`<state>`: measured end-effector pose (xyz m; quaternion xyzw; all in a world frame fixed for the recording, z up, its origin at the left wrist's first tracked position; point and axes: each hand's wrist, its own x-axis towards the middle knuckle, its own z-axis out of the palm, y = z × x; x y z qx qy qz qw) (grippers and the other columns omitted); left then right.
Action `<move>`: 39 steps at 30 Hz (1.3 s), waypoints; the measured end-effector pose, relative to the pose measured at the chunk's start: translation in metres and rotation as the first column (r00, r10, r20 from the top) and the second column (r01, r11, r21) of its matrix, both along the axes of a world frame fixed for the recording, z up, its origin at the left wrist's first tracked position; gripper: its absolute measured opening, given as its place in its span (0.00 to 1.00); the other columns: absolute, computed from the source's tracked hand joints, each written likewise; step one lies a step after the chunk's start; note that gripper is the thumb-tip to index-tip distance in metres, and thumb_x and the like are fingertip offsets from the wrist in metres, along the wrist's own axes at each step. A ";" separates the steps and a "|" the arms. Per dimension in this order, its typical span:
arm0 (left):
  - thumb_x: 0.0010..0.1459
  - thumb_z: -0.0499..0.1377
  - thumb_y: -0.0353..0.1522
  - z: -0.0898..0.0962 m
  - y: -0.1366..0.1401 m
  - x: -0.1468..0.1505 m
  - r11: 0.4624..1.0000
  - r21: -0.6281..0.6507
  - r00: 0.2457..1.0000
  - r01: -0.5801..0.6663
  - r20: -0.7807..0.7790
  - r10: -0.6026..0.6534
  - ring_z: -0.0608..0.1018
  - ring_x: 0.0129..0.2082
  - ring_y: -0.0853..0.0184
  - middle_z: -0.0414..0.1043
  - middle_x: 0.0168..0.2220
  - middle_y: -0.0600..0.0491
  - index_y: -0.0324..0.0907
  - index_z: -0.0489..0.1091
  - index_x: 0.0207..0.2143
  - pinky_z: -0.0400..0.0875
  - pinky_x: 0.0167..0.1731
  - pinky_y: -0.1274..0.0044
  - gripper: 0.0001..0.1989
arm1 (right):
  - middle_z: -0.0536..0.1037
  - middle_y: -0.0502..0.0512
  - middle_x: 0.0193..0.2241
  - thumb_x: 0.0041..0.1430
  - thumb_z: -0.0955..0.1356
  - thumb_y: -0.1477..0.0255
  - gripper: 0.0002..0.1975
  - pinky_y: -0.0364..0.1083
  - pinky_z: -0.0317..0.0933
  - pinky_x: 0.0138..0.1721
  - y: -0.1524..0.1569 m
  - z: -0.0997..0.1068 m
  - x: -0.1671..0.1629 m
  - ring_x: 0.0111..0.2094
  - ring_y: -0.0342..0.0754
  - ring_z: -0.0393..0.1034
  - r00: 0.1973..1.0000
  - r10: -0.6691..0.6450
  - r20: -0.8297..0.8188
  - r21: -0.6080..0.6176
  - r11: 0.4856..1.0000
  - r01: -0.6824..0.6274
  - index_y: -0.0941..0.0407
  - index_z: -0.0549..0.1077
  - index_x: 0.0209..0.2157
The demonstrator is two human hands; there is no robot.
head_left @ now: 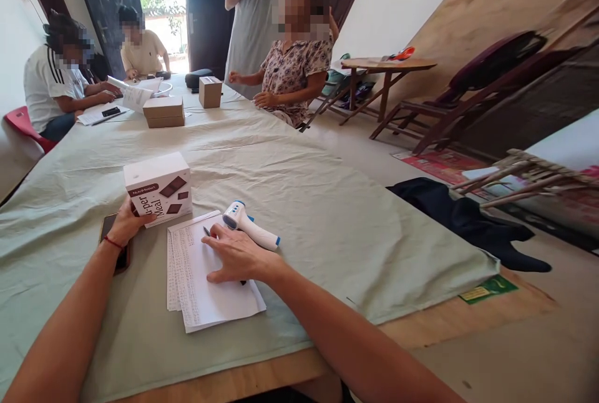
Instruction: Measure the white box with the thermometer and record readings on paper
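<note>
My left hand grips the near lower edge of a white printed box, its thumb against the printed side. Partly under my left wrist lies a phone. Above a stack of handwritten sheets, my right hand is open, thumb and fingers apart. A dark pen lies on the paper beneath that hand, mostly hidden, with one end showing by the fingertips. Just beyond the right hand rests a white and blue infrared thermometer on the cloth.
A pale green cloth covers the table. Farther back stand two cardboard boxes, near papers and several people. Dark fabric lies on the right, beyond the table edge. A small wooden table and chairs stand along that side.
</note>
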<state>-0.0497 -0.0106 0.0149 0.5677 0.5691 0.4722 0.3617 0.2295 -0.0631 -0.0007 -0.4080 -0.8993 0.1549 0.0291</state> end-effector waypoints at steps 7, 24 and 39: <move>0.40 0.70 0.50 -0.013 -0.018 0.016 0.998 0.025 0.992 -0.063 0.109 0.060 0.78 0.48 0.53 0.77 0.46 0.42 0.38 0.69 0.43 0.72 0.50 0.65 0.33 | 0.69 0.63 0.47 0.47 0.74 0.54 0.28 0.54 0.65 0.45 0.002 -0.002 0.001 0.46 0.59 0.68 0.999 -0.031 -0.023 -0.012 0.999 0.031 0.58 0.73 0.44; 0.50 0.60 0.57 -0.022 -0.028 0.042 0.987 0.060 0.989 -0.148 0.003 0.148 0.76 0.52 0.50 0.77 0.49 0.43 0.41 0.69 0.48 0.70 0.54 0.62 0.34 | 0.72 0.68 0.47 0.46 0.76 0.53 0.33 0.58 0.63 0.50 0.008 -0.001 0.002 0.48 0.62 0.67 1.000 -0.011 -0.005 0.028 1.000 0.011 0.62 0.74 0.47; 0.36 0.68 0.49 -0.013 -0.026 0.043 0.984 -0.087 0.987 -0.158 0.016 0.160 0.80 0.42 0.52 0.79 0.42 0.44 0.41 0.67 0.43 0.74 0.43 0.64 0.34 | 0.70 0.72 0.56 0.49 0.77 0.65 0.33 0.57 0.65 0.51 0.030 0.021 0.034 0.57 0.64 0.66 0.830 -0.553 0.070 0.061 0.833 0.550 0.61 0.69 0.55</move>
